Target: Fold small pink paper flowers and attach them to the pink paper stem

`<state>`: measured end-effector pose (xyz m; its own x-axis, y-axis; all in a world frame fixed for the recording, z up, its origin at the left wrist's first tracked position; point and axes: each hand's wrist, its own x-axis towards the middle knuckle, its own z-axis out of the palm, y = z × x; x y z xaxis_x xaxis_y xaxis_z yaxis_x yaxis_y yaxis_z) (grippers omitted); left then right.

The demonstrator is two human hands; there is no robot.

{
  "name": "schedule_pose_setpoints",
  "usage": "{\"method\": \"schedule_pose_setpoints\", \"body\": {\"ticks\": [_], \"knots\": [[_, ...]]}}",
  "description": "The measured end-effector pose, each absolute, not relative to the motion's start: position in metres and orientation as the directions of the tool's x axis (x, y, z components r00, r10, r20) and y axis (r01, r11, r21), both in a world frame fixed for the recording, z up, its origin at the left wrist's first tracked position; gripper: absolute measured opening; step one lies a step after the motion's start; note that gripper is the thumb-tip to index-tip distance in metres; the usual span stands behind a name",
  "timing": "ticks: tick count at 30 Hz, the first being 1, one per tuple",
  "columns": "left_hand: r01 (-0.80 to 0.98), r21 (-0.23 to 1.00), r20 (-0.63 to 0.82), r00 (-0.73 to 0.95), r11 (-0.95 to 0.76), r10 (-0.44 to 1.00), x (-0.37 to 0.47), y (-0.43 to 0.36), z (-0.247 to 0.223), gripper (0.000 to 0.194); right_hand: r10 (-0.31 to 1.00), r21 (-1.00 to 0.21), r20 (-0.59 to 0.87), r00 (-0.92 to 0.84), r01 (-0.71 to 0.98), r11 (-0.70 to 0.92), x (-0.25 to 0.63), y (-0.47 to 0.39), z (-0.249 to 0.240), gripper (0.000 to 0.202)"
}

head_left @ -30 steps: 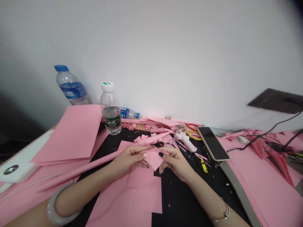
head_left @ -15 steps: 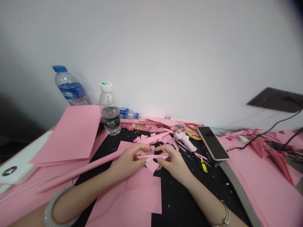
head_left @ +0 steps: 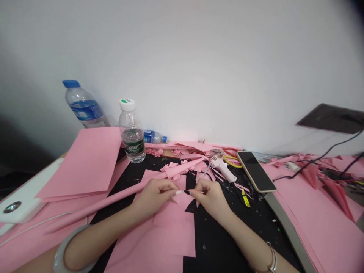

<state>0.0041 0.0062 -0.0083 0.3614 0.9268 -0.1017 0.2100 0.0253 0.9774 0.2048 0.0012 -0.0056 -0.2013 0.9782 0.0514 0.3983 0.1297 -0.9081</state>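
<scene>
My left hand and my right hand are close together above the table. Each is closed in a pinch, thumb against fingers, on a small piece of pink paper between them. The piece blends into the pink sheets behind it, so its full outline is hard to make out. Beneath my left hand and forearm lie flat pink paper sheets on the black tabletop. A long rolled pink paper tube runs diagonally behind my left hand.
Beyond my hands lie a white glue gun, a phone and pink scraps. An upright water bottle stands at the back, beside a leaning bottle and a lying bottle. Pink sheets are stacked left and right.
The paper's raised, curved edge no longer shows between my fingers. My fingertips have shifted around it, the hands staying in nearly the same place.
</scene>
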Motion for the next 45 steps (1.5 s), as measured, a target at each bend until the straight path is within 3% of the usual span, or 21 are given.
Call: {"method": "schedule_pose_setpoints", "body": {"ticks": [10,15,18,21,28,34,37,38,41,45], "knots": [[-0.020,0.988,-0.141,0.283,0.153,0.949,0.005,0.010,-0.010,0.020,0.978,-0.915,0.123,-0.168,0.362,0.177,0.216,0.014,-0.010,0.047],[-0.162,0.964,-0.163,0.272,0.212,0.948,0.003,0.014,-0.013,0.026,0.963,-0.996,0.092,-0.254,-0.014,0.091,0.216,0.011,-0.004,0.029],[-0.207,0.951,-0.169,0.271,0.229,0.948,0.004,0.014,-0.014,0.027,0.919,-0.991,0.112,-0.379,-0.113,0.074,0.211,0.007,0.000,0.024],[-0.210,0.946,-0.177,0.306,0.248,0.936,0.006,0.011,-0.012,0.028,0.903,-0.992,0.124,-0.413,-0.069,0.104,0.205,0.002,-0.001,0.018],[-0.074,0.948,-0.232,0.506,0.310,0.830,0.009,0.002,-0.015,0.040,0.954,-0.965,0.128,-0.272,0.186,0.182,0.200,-0.001,-0.008,0.018],[0.056,0.985,-0.170,0.509,0.164,0.844,0.011,-0.004,-0.013,0.054,0.966,-0.939,0.124,-0.227,0.287,0.188,0.199,-0.002,-0.006,0.016],[0.172,0.984,-0.131,0.473,0.055,0.871,0.013,-0.005,-0.010,0.027,0.951,-0.919,0.110,-0.290,0.334,0.208,0.199,-0.005,-0.004,0.014],[0.222,0.975,-0.110,0.443,0.010,0.890,0.013,-0.005,-0.010,0.016,0.946,-0.918,0.095,-0.310,0.341,0.204,0.198,-0.005,-0.004,0.012],[0.344,0.938,-0.074,0.341,-0.051,0.937,0.012,-0.003,-0.012,0.026,0.939,-0.953,-0.015,-0.344,0.289,0.091,0.198,-0.005,-0.006,0.003],[0.138,0.989,-0.105,0.400,0.053,0.910,0.011,0.001,-0.012,0.024,0.911,-0.988,-0.129,-0.391,0.128,-0.085,0.199,-0.001,-0.010,0.013]]}}
